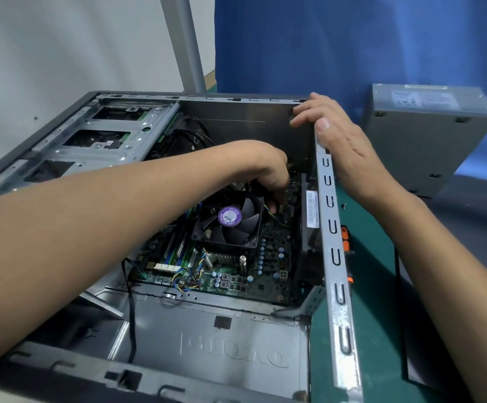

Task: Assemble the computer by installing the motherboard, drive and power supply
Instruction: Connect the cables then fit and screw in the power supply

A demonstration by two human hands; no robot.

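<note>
Motherboard (230, 274): seated flat in bottom of open case (335, 251), fan (230, 220) at its middle, cables (187, 274) along near edge.
Left hand (268, 173): reached across into case, fingers (277, 199) curled down and bunched narrow at far right part of board, just beyond fan; tips hidden, so cannot tell whether anything pinched, be it screw, plug or nothing.
Right hand (338, 141): draped over far right corner of case wall, fingers spread, steadying.
Power supply (428, 135): outside case, well apart on table to far right; not yet fitted.
Drive: not identified with certainty in cage (97, 141) at far left.
Handling note, as judgement: board likely being fastened or connected. Best done with case held firm, light downward pressure only, fan wires kept clear of fingertips, board aligned over mounts before tightening.
</note>
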